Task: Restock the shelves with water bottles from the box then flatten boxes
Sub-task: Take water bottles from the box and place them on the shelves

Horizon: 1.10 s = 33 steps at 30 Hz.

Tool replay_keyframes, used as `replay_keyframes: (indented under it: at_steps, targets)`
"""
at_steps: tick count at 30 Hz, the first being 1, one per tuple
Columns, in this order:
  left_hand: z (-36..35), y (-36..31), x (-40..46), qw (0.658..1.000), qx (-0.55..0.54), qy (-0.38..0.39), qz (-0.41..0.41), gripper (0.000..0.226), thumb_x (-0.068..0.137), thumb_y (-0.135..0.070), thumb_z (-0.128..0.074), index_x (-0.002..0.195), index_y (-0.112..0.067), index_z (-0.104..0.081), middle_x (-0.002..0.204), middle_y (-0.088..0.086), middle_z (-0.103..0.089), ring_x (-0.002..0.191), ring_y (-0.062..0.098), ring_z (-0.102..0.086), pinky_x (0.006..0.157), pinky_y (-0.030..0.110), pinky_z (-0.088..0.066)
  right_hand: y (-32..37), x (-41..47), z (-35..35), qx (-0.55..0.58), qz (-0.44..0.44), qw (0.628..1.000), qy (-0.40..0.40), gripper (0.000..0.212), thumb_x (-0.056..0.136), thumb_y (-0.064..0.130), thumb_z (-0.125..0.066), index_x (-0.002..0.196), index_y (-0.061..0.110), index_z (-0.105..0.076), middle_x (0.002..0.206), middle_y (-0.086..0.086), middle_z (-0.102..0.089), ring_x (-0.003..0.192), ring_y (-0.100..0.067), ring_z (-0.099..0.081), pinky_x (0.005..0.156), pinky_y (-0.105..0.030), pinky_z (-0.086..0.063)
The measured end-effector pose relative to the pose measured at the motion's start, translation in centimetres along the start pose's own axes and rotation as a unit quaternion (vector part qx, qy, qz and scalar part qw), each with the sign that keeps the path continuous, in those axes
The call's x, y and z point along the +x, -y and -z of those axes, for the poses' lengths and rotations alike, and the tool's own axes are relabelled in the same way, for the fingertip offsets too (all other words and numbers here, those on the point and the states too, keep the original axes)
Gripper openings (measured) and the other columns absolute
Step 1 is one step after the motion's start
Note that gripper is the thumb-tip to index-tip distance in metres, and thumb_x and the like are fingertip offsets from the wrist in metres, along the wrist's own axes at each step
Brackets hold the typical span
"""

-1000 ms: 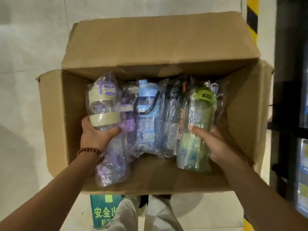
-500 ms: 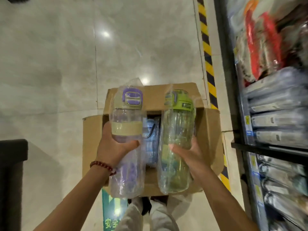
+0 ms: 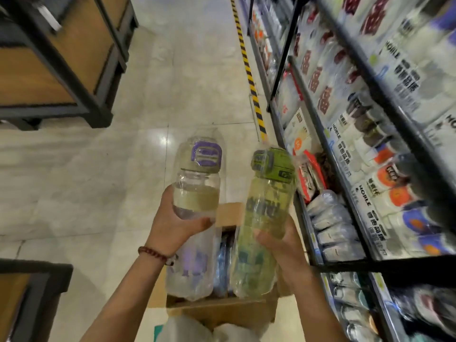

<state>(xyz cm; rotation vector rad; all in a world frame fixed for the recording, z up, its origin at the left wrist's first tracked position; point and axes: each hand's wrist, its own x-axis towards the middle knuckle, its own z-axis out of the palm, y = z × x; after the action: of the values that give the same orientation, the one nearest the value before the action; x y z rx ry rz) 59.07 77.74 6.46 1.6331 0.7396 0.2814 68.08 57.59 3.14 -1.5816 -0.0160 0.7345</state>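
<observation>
Head view: the restocking step is in hand, with two wrapped bottles lifted above the box (image 3: 222,311) and the shelves (image 3: 345,264) at right. Left hand (image 3: 172,225) grips the purple bottle (image 3: 195,211); right hand (image 3: 287,250) grips the green bottle (image 3: 265,218). Next, probably swing right and find a free shelf spot to stand them upright.

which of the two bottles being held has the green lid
The green-lidded bottle in the right hand, nearer the shelves. The bottle in the left hand has a purple lid and a clear body.
</observation>
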Motion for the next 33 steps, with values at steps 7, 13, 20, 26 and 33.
replay_keyframes:
  at_steps: [7, 13, 20, 26, 33]
  targets:
    - [-0.1, -6.2, -4.1, 0.995, -0.087, -0.006, -0.051, 0.082, 0.037, -0.032, -0.085, 0.111, -0.022, -0.052, 0.106, 0.004, -0.067, 0.094, 0.017, -0.068, 0.077, 0.030, -0.056, 6.7, -6.4, 0.1, 0.008, 0.120, 0.992, -0.041, 0.077, 0.044, 0.040, -0.077, 0.116, 0.023, -0.055, 0.094, 0.005, -0.071, 0.082, -0.008, -0.069, 0.061, -0.016, -0.050]
    - [0.3, -9.7, -5.2, 0.989, -0.081, 0.060, -0.107, 0.077, 0.036, -0.037, -0.082, 0.107, -0.029, -0.052, 0.100, -0.004, -0.068, 0.087, 0.008, -0.068, 0.069, 0.021, -0.054, 8.4, -11.0, 0.6, 0.028, 0.177, 0.980, -0.082, 0.090, 0.044, 0.032, -0.083, 0.127, 0.013, -0.051, 0.103, -0.003, -0.071, 0.091, -0.017, -0.070, 0.066, -0.024, -0.054]
    - [-0.2, -10.1, -7.2, 0.972, -0.048, 0.189, -0.134, 0.075, 0.039, -0.037, -0.082, 0.107, -0.034, -0.052, 0.103, -0.005, -0.068, 0.093, 0.010, -0.068, 0.075, 0.027, -0.055, 6.9, -17.7, -1.1, 0.001, 0.152, 0.958, -0.245, 0.074, 0.047, 0.045, -0.085, 0.110, 0.047, -0.047, 0.098, 0.027, -0.066, 0.091, 0.009, -0.062, 0.068, -0.013, -0.049]
    - [-2.2, -8.1, -10.5, 0.936, -0.008, 0.325, -0.134, 0.088, 0.037, -0.036, -0.080, 0.119, -0.023, -0.049, 0.103, -0.009, -0.065, 0.090, 0.002, -0.065, 0.070, 0.019, -0.053, 1.3, -24.1, -2.8, 0.045, 0.123, 0.912, -0.388, 0.070, 0.064, 0.013, -0.086, 0.115, 0.041, -0.046, 0.101, 0.021, -0.063, 0.085, 0.011, -0.063, 0.062, -0.009, -0.049]
    - [-6.3, -6.7, -17.1, 0.860, 0.015, 0.498, -0.114, 0.073, 0.049, -0.020, -0.084, 0.112, -0.034, -0.050, 0.107, -0.005, -0.066, 0.091, 0.003, -0.066, 0.069, 0.018, -0.054, -3.4, -33.8, -3.7, 0.082, 0.068, 0.824, -0.556, 0.067, 0.064, 0.026, -0.086, 0.112, 0.046, -0.043, 0.111, 0.013, -0.061, 0.099, -0.004, -0.061, 0.083, -0.030, -0.050]
